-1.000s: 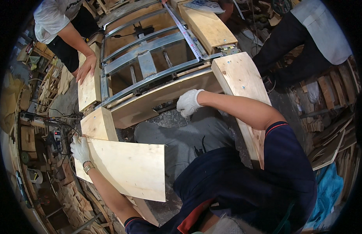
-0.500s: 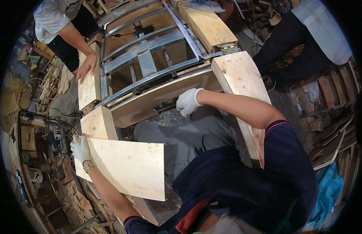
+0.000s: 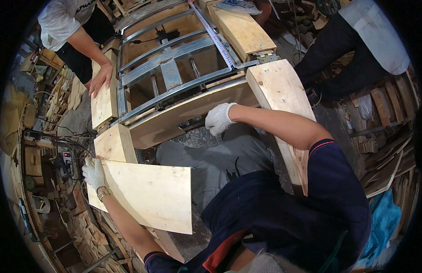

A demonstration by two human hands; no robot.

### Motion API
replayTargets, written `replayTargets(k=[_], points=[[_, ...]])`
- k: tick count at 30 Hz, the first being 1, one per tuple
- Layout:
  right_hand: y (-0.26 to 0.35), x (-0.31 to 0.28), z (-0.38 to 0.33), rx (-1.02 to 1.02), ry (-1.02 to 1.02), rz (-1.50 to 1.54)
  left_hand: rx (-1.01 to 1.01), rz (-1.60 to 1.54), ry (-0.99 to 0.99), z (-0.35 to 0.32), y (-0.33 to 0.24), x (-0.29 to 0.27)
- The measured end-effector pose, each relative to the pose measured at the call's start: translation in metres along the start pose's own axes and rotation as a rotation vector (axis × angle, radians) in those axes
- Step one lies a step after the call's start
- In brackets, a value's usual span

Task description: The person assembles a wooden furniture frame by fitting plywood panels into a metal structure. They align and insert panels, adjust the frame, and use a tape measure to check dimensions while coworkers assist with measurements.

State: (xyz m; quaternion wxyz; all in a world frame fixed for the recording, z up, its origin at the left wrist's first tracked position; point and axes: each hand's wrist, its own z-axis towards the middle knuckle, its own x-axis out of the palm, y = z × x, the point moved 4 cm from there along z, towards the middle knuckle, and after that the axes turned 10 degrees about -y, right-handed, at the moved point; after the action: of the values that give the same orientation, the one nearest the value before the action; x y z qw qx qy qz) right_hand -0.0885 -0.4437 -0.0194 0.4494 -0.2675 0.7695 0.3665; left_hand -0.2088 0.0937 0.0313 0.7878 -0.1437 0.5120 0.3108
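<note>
While left fingers (image 3: 89,165) grip a plywood panel (image 3: 147,193), right fingers (image 3: 213,123) curled together, tape measure (image 3: 214,37) across metal frame (image 3: 171,77), scrap wood (image 3: 86,227) leftward

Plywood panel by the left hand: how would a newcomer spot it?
From the metal frame, go down to the lower left. The plywood panel is there, the gloved left hand at its upper left corner. It is a broad, thin sheet, unlike the thick wooden beams nearby.

A thin, pale, four-sided plywood panel (image 3: 147,195) lies slightly askew over the left wooden beam (image 3: 114,144)
</note>
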Motion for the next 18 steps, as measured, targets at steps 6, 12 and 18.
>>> replayTargets(k=[6,12,18], points=[[0.0003,-0.0007,-0.001,0.005,-0.005,0.007,-0.012,0.019,0.024,0.0024,0.0031,0.0039],[-0.0004,0.0008,-0.0002,0.006,-0.001,0.007,-0.009,0.013,0.025,0.0033,0.0049,0.0073],[0.0005,-0.0009,-0.0018,0.019,-0.009,0.019,0.001,0.02,0.014,0.0022,0.0052,0.007]])
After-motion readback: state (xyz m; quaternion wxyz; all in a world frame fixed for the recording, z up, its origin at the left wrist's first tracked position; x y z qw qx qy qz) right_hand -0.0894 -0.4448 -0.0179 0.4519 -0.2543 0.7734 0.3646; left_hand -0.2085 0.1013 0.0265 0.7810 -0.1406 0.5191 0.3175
